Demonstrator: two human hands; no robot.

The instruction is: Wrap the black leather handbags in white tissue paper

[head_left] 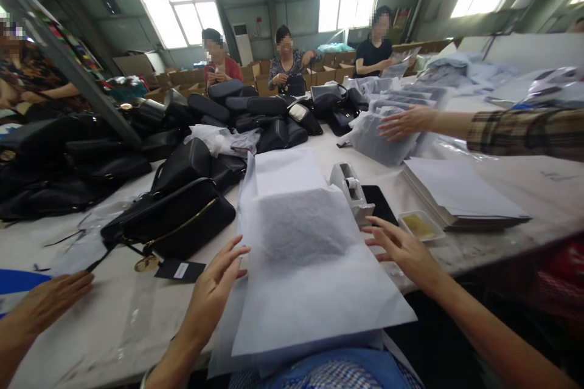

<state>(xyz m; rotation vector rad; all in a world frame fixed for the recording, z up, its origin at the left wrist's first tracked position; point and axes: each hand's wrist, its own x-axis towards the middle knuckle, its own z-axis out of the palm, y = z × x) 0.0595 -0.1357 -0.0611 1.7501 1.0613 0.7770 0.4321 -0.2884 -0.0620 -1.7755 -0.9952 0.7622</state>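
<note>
White tissue paper (314, 298) lies in front of me, and a dark item shows faintly through its upper part. My left hand (210, 292) is at the paper's left edge with its fingers apart, holding nothing. On the other side, my right hand (404, 249) hovers near the paper's right edge, also with spread fingers and nothing in them. A white tape dispenser (350, 185) stands just beyond my right hand. To the left of the paper rests a black bag (182, 219) with a gold zip and a dark tag (180, 271).
Many black bags (86, 158) are heaped at the left. Another person's hand (59, 298) is at the lower left; a plaid-sleeved arm (502, 130) reaches in from the right over wrapped bags (383, 137). White sheets (465, 188) and a small tray (440, 234) sit at right.
</note>
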